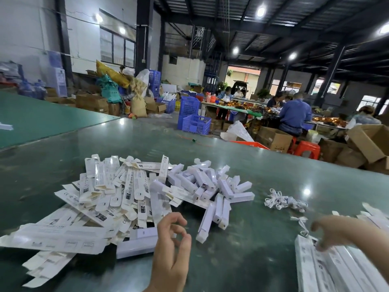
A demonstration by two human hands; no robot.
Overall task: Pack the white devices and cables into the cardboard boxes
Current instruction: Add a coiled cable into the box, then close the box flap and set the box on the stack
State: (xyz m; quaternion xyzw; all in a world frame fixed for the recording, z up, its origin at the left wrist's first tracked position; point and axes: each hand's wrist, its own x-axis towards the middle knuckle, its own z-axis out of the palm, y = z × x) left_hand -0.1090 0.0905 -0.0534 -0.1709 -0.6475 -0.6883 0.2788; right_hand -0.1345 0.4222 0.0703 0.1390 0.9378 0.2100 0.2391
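A heap of flat, unfolded white cardboard boxes covers the left of the green table. Beside it to the right lies a pile of white stick-shaped devices. A small bundle of coiled white cables lies further right, with one more cable nearer me. My left hand hovers near the front edge of the box heap, fingers loosely curled, holding nothing. My right hand reaches down onto a row of packed white boxes at the lower right; its fingertips touch them, blurred.
Beyond the table's far edge stand blue plastic crates, brown cartons, red stools and sacks. Several people sit working at a table at the back right. A second green table lies to the left.
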